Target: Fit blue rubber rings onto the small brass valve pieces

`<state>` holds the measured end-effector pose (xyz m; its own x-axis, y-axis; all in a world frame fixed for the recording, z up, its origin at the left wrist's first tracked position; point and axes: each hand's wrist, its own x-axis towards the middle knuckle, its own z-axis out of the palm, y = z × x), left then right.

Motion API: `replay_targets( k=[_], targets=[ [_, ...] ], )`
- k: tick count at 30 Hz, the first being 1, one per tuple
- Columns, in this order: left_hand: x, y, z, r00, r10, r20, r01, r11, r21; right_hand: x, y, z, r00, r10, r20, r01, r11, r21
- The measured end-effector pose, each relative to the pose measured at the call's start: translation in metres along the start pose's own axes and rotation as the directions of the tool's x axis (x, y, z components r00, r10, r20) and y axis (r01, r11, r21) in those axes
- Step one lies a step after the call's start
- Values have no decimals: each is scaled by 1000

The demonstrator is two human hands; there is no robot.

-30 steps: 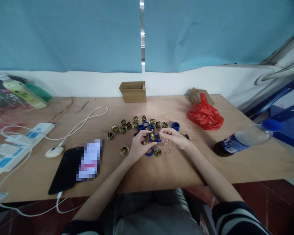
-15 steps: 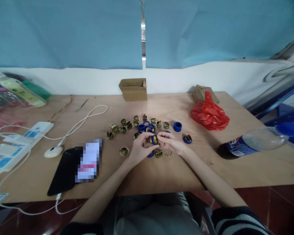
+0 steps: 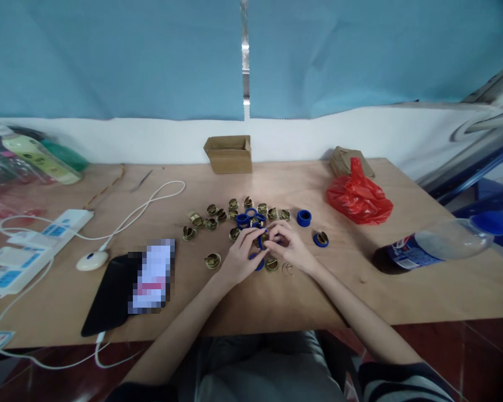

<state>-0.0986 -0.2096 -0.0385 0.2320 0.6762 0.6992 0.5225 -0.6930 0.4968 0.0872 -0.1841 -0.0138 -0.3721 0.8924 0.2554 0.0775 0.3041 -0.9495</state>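
My left hand (image 3: 241,257) and my right hand (image 3: 288,245) meet at the middle of the wooden table (image 3: 276,290). Both pinch one small blue ring with a brass part (image 3: 263,240) between their fingertips. Behind them lie several brass fittings (image 3: 212,223) and several blue rings (image 3: 242,219). A blue ring (image 3: 304,217) stands alone to the right, and a ring with a brass piece in it (image 3: 321,239) lies nearer my right hand. A brass piece (image 3: 212,260) lies left of my left hand. Thin wire clips (image 3: 288,270) rest under my right wrist.
A small cardboard box (image 3: 228,153) stands at the back. A red plastic bag (image 3: 358,198) and a bottle on its side (image 3: 436,243) lie to the right. A phone on a black pad (image 3: 126,285), a white mouse (image 3: 92,259), cables and power strips (image 3: 33,245) are to the left.
Both hands have closed in together on the blue ring and lowered slightly toward the table. The view shifted a little to the right.
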Motion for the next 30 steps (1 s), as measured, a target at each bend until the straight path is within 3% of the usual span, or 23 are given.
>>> replay_targets(
  k=[5, 8, 12, 14, 16, 30],
  targets=[
    [0, -1, 0, 1000, -7, -1, 7, 1000, 19, 2, -3, -7, 998, 20, -67, -11, 991, 132],
    [0, -2, 0, 999, -38, 13, 38, 999, 1, 2, -3, -13, 982, 151, -110, -125, 969, 215],
    [0, -2, 1, 998, -47, 28, 48, 999, -14, 1, 1, -16, 916, 398, 45, -365, 784, 503],
    [0, -1, 2, 999, -45, 26, 46, 999, -17, 0, 3, -14, 885, 450, 118, -425, 681, 595],
    [0, -1, 2, 999, -46, 19, 47, 999, -20, -1, 4, -12, 873, 457, 169, -455, 641, 619],
    [-1, -3, 0, 999, -19, 47, 19, 1000, -3, -2, 6, -11, 867, 431, 248, -495, 702, 512]
  ],
)
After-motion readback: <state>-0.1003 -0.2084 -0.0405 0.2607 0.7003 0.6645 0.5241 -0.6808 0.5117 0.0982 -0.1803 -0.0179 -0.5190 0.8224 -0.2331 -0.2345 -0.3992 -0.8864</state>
